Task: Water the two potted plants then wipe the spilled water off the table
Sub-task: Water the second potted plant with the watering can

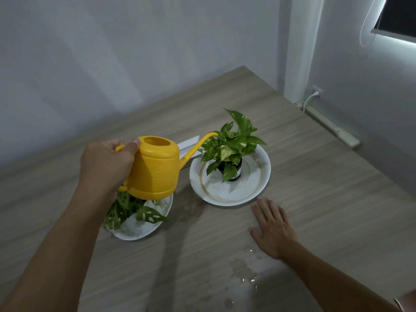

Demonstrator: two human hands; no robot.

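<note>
Two potted plants sit on white plates on a wood-grain table [304,176], both placed relative to the yellow watering can [155,170] that a person holds above them. The left hand [105,167] is closed around the can's handle, thumb pressed on top near the open fill hole. Beyond the can's curved spout tip stands the variegated pothos [231,145] in a small dark pot, centred on a gold-ringed plate [258,183]. Directly beneath the can's base, partly hidden by it, is the hole-leaved plant [130,212] on a second plate [139,233]. A folded white cloth [188,144] (only partly visible) lies behind the spout. To the can's lower right, the right hand [273,230] rests flat on the table, fingers spread and holding nothing. Spilled water [245,275] pools just beside its wrist, nearer the camera.
</note>
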